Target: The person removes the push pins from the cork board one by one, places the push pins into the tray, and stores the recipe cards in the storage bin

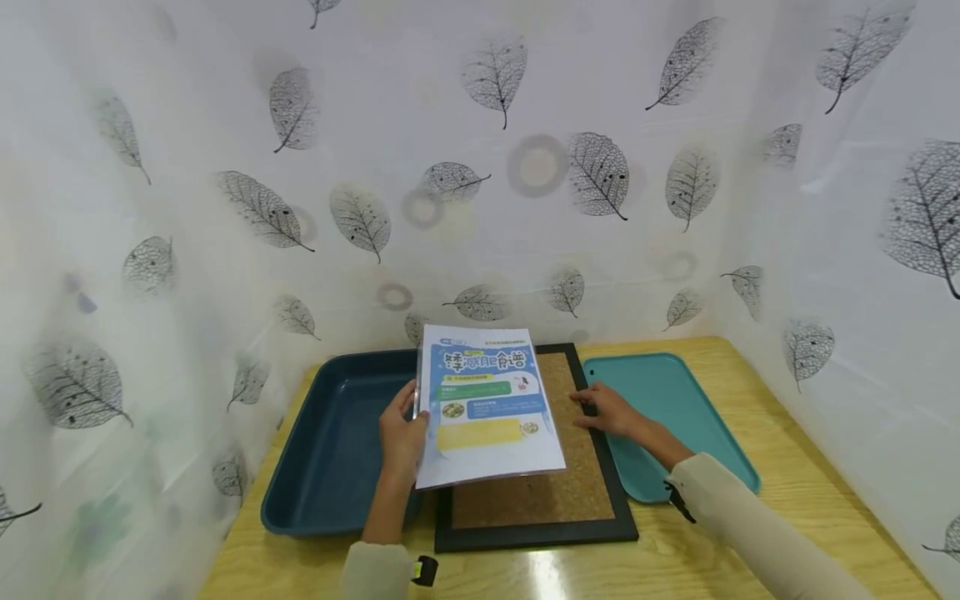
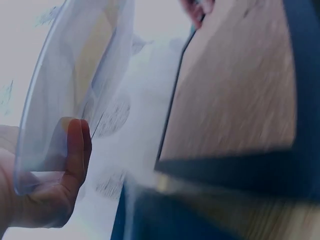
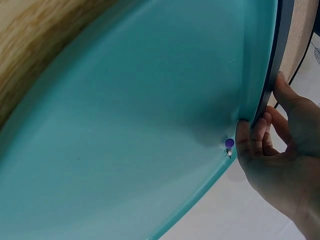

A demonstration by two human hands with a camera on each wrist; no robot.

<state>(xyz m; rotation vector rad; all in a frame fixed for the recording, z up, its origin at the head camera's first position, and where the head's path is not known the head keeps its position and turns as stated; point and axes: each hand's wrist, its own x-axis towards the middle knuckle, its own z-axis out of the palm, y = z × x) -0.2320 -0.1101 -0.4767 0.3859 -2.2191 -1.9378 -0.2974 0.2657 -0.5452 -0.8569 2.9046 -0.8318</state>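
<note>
My left hand [image 1: 401, 437] grips the left edge of a printed sheet with Chinese text in a clear plastic sleeve [image 1: 487, 400], raised and tilted over a black-framed cork board [image 1: 525, 504]. In the left wrist view, the fingers curl around the edge of the sleeve [image 2: 75, 75]. At the board's right side, my right hand [image 1: 611, 410] pinches the black frame [image 3: 272, 65], its thumb on the face and its fingers along the outer edge. The raised sheet hides the upper left of the board.
A dark blue tray [image 1: 341, 425] stands left of the board. On the right lies a teal tray [image 1: 675, 417], its edge close against the frame. One purple push pin [image 3: 229, 144] lies in its far corner. Leaf-patterned curtains [image 1: 495, 208] enclose the wooden table [image 1: 682, 550].
</note>
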